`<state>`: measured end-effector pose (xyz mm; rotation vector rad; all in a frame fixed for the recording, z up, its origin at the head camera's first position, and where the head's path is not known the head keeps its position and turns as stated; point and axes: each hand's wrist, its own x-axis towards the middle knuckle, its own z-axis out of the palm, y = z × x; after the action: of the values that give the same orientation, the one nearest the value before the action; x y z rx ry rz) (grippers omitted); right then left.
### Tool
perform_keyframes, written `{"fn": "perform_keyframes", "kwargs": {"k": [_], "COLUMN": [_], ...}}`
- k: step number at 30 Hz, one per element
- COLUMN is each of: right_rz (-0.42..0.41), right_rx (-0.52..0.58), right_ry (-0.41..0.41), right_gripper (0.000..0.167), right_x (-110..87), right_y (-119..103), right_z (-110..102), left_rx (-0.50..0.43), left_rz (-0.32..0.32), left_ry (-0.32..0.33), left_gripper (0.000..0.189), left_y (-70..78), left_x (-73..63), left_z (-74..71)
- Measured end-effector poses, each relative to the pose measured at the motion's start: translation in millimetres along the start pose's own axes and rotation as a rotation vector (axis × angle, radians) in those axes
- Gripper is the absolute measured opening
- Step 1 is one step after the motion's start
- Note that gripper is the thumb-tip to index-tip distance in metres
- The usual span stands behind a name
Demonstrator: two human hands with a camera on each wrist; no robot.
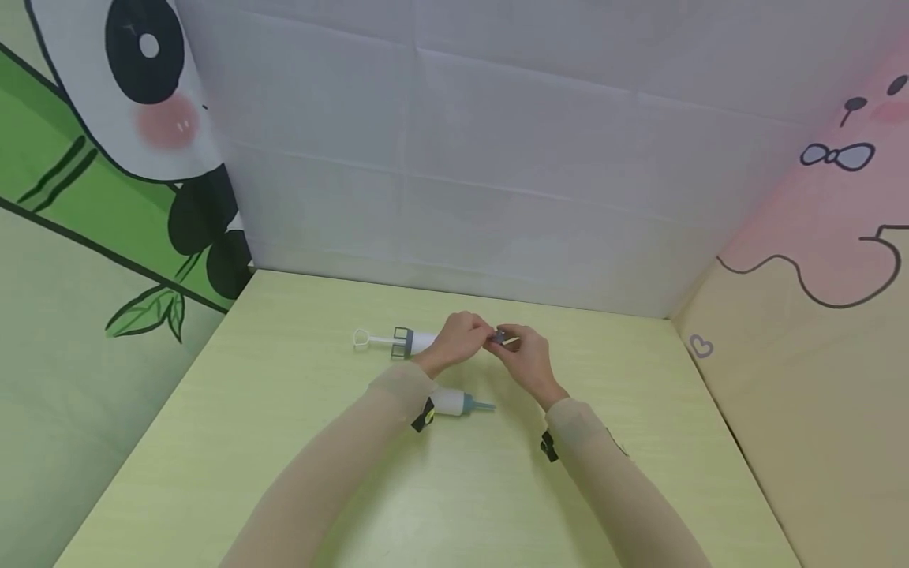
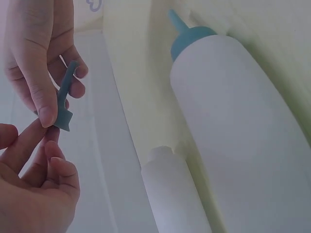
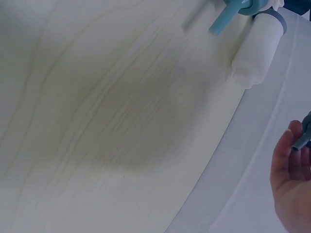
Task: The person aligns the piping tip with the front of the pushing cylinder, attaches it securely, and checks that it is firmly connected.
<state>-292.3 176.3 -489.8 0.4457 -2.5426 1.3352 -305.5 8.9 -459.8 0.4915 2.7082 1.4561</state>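
Note:
A small blue-green nozzle [image 2: 66,92] with a flared base is held up over the far part of the table, between both hands. My right hand [image 1: 525,359] pinches its base with thumb and fingers. Fingers of my left hand [image 1: 458,343] meet the same base from the other side; the exact contact is partly hidden. Beneath the left forearm lies a white squeeze bottle [image 1: 448,401] with a blue-green spout. Behind it is a white syringe-like tube [image 1: 422,341] with a grey collar and a ring-ended plunger. Its bare neck [image 2: 160,153] shows in the left wrist view.
The pale yellow table [image 1: 398,505] ends at a white sheet wall [image 1: 497,173] at the back. Cartoon-printed panels stand on the left and right sides. Dark wrist cameras are strapped below both cuffs.

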Motion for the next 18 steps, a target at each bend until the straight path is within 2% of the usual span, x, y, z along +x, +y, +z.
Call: {"fn": "perform_keyframes", "kwargs": {"k": [5,8,11,14,18], "right_rz": [0.033,0.056,0.072,0.078,0.092], "right_rx": [-0.001,0.0,0.006,0.017,0.028], "right_ry": [0.004,0.004,0.001,0.003,0.006], "right_gripper": [0.048,0.047,0.045,0.043,0.044], "right_x": [-1.9,-3.3,-4.6,-5.6,-6.8], "right_y": [-1.6,-0.5,-0.1,0.7,2.1], "right_z": [1.3,2.6,4.5,6.4,8.2], "left_rx": [0.007,0.002,0.048,0.18,0.472], "left_rz": [-0.006,-0.005,0.023,0.038,0.016], "left_ry": [0.047,0.07,0.076,0.038,-0.08], "left_gripper": [0.034,0.037,0.033,0.026,0.046], "left_y": [-2.7,-10.2,-20.8,-32.7,-52.8], "left_x": [-0.8,0.3,1.0,-0.3,-4.4], "left_z": [-7.1,-11.6,-18.0,-26.7,-34.9]}}
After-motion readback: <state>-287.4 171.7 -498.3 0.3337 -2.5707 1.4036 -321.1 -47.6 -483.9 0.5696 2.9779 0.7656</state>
